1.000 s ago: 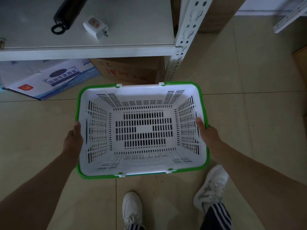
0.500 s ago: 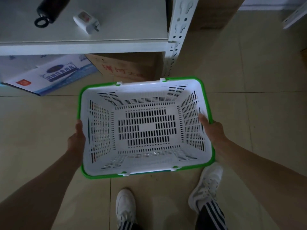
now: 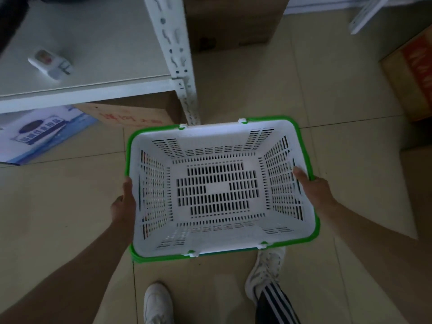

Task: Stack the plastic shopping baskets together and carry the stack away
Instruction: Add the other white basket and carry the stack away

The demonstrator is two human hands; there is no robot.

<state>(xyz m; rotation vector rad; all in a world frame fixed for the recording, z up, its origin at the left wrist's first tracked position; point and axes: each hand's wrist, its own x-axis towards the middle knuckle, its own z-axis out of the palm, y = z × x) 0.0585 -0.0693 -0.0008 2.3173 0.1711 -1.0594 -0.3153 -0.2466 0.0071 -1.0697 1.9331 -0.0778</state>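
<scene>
A white slotted plastic shopping basket with a green rim fills the middle of the head view, held level above the tiled floor. A second green rim edge peeks out under its near left corner, so it seems to be a nested stack; how many baskets I cannot tell. My left hand grips the left short side, thumb over the rim. My right hand grips the right short side, fingers inside the wall. The basket is empty.
A white metal shelf with an upright post stands ahead on the left, a white plug adapter on it. Cardboard boxes sit under it, another box at the right edge. My two shoes are below the basket.
The view has swung right and down: the shelf and post slid left, a box came into view at right. The basket stays in both hands, turned slightly clockwise. My right foot has stepped forward.
</scene>
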